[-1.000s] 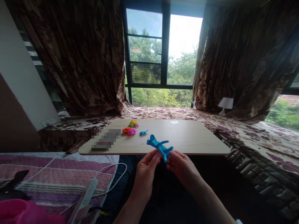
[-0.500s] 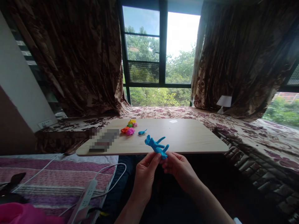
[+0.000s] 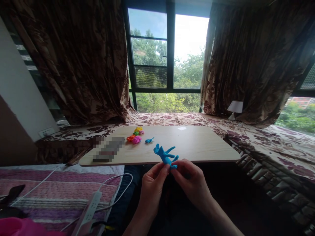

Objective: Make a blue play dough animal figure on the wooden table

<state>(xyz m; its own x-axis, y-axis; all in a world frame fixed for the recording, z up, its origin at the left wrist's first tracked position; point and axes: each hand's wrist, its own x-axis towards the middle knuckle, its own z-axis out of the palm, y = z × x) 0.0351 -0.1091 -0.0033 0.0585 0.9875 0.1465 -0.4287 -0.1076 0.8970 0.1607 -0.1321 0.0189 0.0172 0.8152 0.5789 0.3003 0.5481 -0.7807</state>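
A blue clay animal figure (image 3: pixel 165 155) with thin limbs is held up just over the near edge of the table (image 3: pixel 201 147). My left hand (image 3: pixel 154 183) pinches its body from the left between thumb and fingers. From the right, my right hand (image 3: pixel 190 175) pinches the lower end by a leg, its thumb and forefinger closed there. Beyond the figure, a small blue clay piece (image 3: pixel 149 140) with a thin tail lies on the tabletop. Left of it sit several clay lumps: pink (image 3: pixel 136 140), orange (image 3: pixel 130 138), green (image 3: pixel 136 133) and yellow (image 3: pixel 138 129).
A blurred-out dark flat object (image 3: pixel 109 149) lies at the table's left end. A power strip (image 3: pixel 88 209) with a white cable rests on the striped bedding (image 3: pixel 61 186) at the lower left. A small white lamp (image 3: pixel 235 107) stands on the sill ledge to the right.
My right hand has turned, and its thumb and forefinger now close on the figure's lower end. The figure has tilted slightly. My left hand keeps its pinch.
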